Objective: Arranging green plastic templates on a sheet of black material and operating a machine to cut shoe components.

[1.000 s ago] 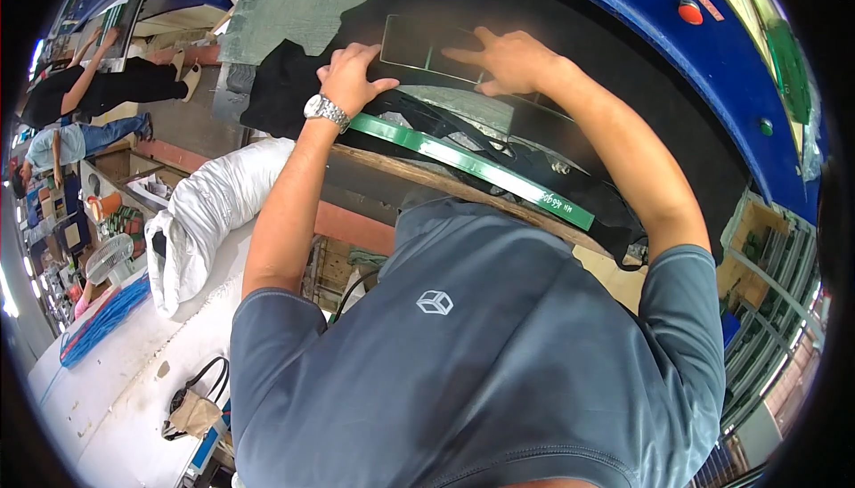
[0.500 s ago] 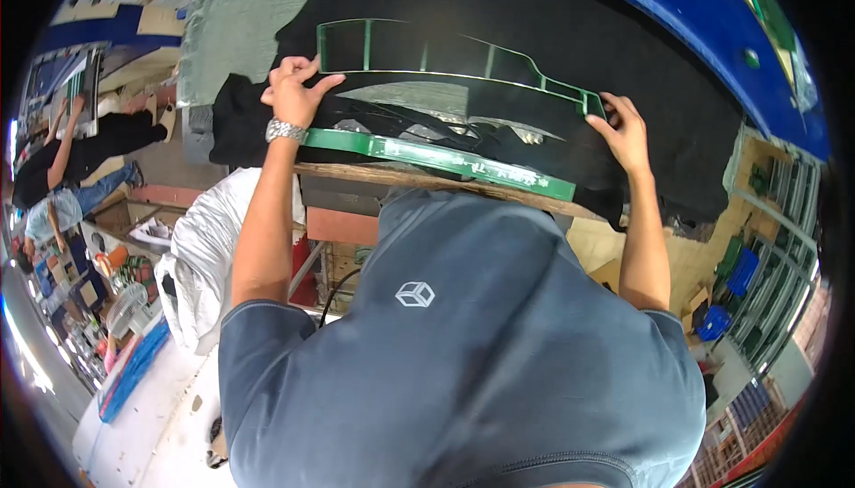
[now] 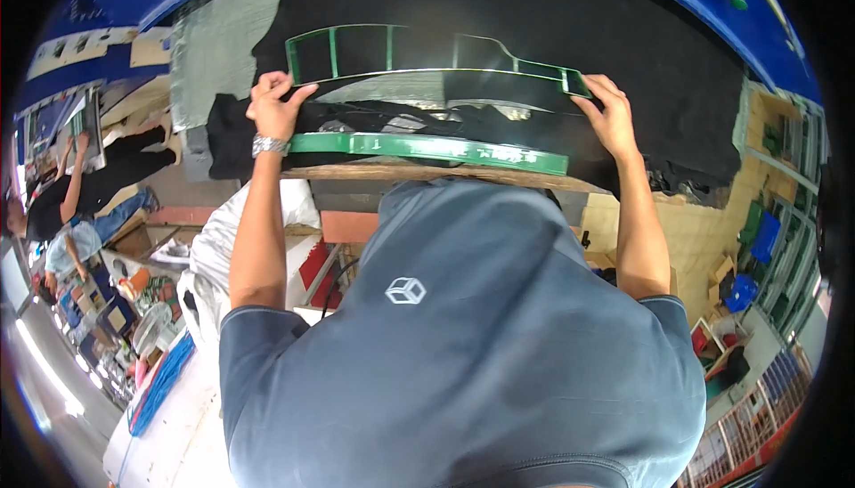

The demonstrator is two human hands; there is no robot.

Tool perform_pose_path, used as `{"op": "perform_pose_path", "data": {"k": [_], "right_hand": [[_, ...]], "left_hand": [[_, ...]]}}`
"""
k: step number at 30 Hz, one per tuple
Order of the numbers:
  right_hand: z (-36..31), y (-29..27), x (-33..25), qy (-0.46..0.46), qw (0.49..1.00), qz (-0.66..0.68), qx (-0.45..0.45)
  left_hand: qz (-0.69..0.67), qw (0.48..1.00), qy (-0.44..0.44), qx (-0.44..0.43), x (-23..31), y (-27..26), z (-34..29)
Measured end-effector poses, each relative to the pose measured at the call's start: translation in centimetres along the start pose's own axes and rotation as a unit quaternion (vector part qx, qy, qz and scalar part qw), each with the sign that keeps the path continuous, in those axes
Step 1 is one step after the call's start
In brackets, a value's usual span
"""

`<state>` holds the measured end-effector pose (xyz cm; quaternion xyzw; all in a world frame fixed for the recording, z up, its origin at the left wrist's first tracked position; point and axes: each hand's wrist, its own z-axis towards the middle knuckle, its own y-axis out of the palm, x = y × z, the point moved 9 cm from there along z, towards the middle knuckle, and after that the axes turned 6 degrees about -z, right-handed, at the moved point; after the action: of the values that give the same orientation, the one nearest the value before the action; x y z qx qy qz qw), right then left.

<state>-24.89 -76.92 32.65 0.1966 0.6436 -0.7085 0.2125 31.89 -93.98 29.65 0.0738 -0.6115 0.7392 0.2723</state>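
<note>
A long, curved green cutting die (image 3: 389, 48), an open frame with thin crossbars, lies on black sheet material (image 3: 659, 69). My left hand (image 3: 278, 107), with a metal watch at the wrist, closes its fingers and thumb on the die's left end. At the narrower right end, my right hand (image 3: 609, 116) pinches the frame between thumb and fingers. Nearer my body, a second green die (image 3: 427, 147) with white marks lies along the table's front edge, apart from both hands' fingers. Between the two dies are cut-out gaps and scraps of the black sheet.
A pale, scored cutting board (image 3: 214, 52) shows at the left of the sheet. Blue machine parts (image 3: 712, 20) border the far side. White cloth (image 3: 218, 248) hangs at my left. Another person (image 3: 76, 194) works farther left. Blue bins (image 3: 741, 290) stand at the right.
The view has turned slightly, so the table's front edge looks more level. In the picture both hands and the die sit farther left, and the grip on its ends remains.
</note>
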Motion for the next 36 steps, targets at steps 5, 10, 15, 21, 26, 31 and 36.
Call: {"op": "perform_pose_path", "data": {"k": [5,10,15,21,26,31,36], "right_hand": [[-0.2,-0.1,0.1,0.052,0.997,0.049,0.012],[0.1,-0.1,0.5,0.091,0.993,0.071,0.037],[0.0,0.3,0.7,0.094,0.994,0.059,0.014],[0.0,-0.1,0.1,0.048,0.997,0.047,0.04],[0.5,-0.1,0.4,0.076,0.996,0.053,-0.011],[-0.5,-3.0,0.3,0.112,0.993,0.024,0.029],[1.1,-5.3,-2.6,0.086,0.991,0.02,0.097]], "left_hand": [[-0.018,1.0,-0.014,0.006,0.0,0.0,-0.4],[-0.039,0.998,-0.044,-0.005,0.5,0.0,-0.3],[-0.03,0.999,-0.04,-0.004,0.5,-0.2,-0.3],[-0.019,0.999,-0.048,-0.001,0.3,-0.2,-0.2],[-0.011,0.998,-0.028,-0.053,1.2,-1.0,0.5],[0.031,0.995,0.052,-0.076,14.8,-4.3,1.4],[-0.226,0.863,0.16,-0.423,25.9,4.3,-5.3]]}}
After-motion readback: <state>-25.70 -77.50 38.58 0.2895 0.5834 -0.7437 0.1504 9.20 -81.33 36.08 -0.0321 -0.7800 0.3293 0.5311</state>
